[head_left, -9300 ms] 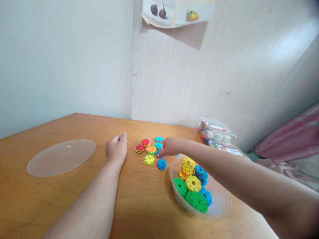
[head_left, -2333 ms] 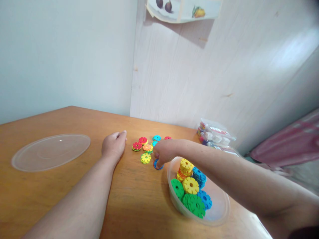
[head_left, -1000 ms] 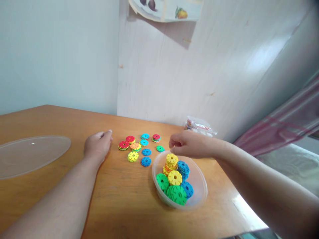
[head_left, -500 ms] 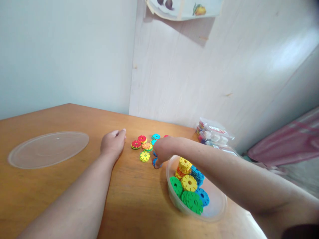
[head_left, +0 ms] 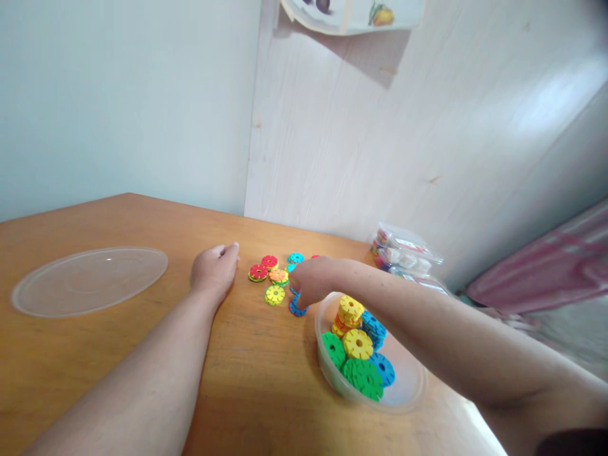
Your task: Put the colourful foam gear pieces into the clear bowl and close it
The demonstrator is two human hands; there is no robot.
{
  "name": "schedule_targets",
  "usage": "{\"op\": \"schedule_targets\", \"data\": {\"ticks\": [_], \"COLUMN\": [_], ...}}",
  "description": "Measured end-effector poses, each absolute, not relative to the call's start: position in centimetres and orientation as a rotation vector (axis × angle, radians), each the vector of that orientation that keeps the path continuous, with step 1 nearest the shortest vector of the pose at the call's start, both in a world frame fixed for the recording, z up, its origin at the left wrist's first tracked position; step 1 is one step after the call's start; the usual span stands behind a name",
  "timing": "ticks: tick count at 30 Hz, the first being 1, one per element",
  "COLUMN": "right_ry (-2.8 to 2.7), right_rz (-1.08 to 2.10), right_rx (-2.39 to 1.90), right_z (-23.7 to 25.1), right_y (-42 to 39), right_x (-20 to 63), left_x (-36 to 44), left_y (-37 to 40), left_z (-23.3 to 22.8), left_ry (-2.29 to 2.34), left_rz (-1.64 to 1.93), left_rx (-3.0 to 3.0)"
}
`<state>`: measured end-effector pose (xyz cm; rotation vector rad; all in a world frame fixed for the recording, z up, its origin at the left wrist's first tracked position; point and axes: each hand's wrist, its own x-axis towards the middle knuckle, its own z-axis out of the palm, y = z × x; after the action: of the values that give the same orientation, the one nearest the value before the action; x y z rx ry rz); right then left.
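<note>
My left hand (head_left: 213, 272) rests on the table in a loose fist, thumb uppermost; its palm side is hidden. To its right lie small notched plastic discs: red discs (head_left: 258, 273), an orange disc (head_left: 278, 277), a yellow disc (head_left: 274, 294) and a light-blue disc (head_left: 295, 258), some overlapping. My right hand (head_left: 311, 282) reaches over the group's right side, fingers down and closed at a blue notched disc (head_left: 297, 309). It covers part of the discs there. Below my right forearm stands a clear round tub (head_left: 408, 396) with stacked yellow, orange, green and blue discs.
A clear round lid (head_left: 90, 282) lies flat on the left of the wooden table (head_left: 256, 392). Clear packages (head_left: 408, 247) are stacked at the back right, near the wall. Pink cloth (head_left: 536, 272) hangs at the right.
My right fingertips have drawn up slightly at the blue disc, so more of it shows. My left hand stays on the table. The whole view has shifted a little.
</note>
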<state>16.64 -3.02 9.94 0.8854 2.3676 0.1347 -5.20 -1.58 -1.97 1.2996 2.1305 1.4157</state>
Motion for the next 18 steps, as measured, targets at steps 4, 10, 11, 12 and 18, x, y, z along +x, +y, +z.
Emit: {"op": "schedule_targets", "data": {"ticks": [4, 10, 11, 12, 18], "right_ry": [2.350, 2.307, 2.307, 2.310, 2.368], "right_rz": [0.108, 0.049, 0.057, 0.067, 0.142], "right_rx": [0.809, 0.732, 0.735, 0.734, 0.909], "right_z": [9.83, 9.24, 9.27, 9.34, 9.84], "right_y": [-2.75, -2.11, -2.12, -2.18, -2.17], "right_x": [16.55, 15.84, 15.79, 15.76, 16.10], "left_x": [-5.18, -5.12, -5.15, -5.18, -5.19], "left_y": [-1.64, -1.74, -1.72, -1.69, -1.65], "left_z": [-1.98, -1.94, -1.95, -1.96, -1.87], "left_ry": [2.134, 2.132, 2.126, 2.124, 2.119], "left_rz": [1.421, 1.427, 1.427, 1.427, 1.435], "left_rx": [1.302, 1.299, 1.299, 1.298, 1.301]}}
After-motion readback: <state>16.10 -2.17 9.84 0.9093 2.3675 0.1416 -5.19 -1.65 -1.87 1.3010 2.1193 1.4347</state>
